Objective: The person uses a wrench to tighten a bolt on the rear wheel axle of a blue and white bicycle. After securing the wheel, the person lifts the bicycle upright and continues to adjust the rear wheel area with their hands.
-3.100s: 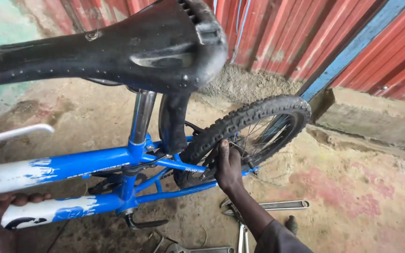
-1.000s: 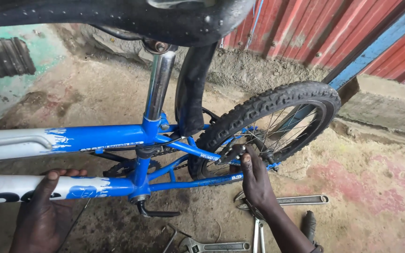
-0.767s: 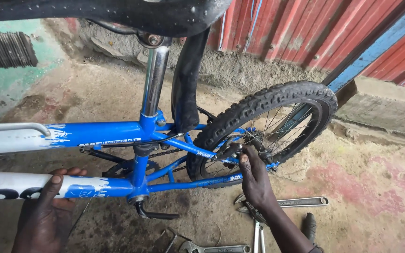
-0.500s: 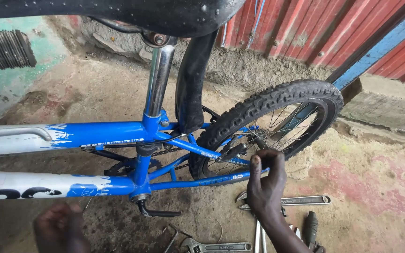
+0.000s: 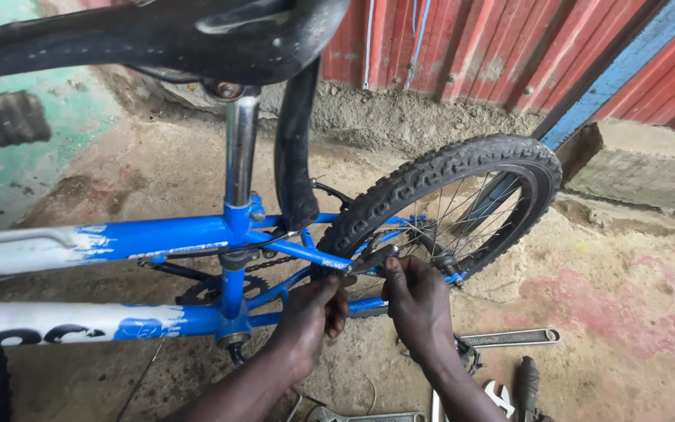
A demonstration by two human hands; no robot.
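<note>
A blue and white bicycle frame (image 5: 158, 238) stands in front of me, with its black saddle (image 5: 158, 35) close under the camera. The knobby rear tyre (image 5: 462, 160) sits to the right. Both my hands meet at the lower stay beside the tyre. My left hand (image 5: 310, 320) curls its fingers around the blue lower stay (image 5: 365, 306). The fingers of my right hand (image 5: 419, 305) are closed on a small grey metal brake arm (image 5: 375, 258) at the wheel's edge. What lies between the two hands is hidden.
Flat spanners (image 5: 513, 337) and other tools (image 5: 369, 416) lie on the dirt floor under the wheel. A red corrugated wall (image 5: 494, 47) and a concrete block (image 5: 642, 160) stand behind. A black handlebar grip (image 5: 1, 121) sticks in at the left.
My left hand let go of the white lower tube and moved right to the stay beside my right hand. My right hand stayed at the rear wheel, shifting slightly.
</note>
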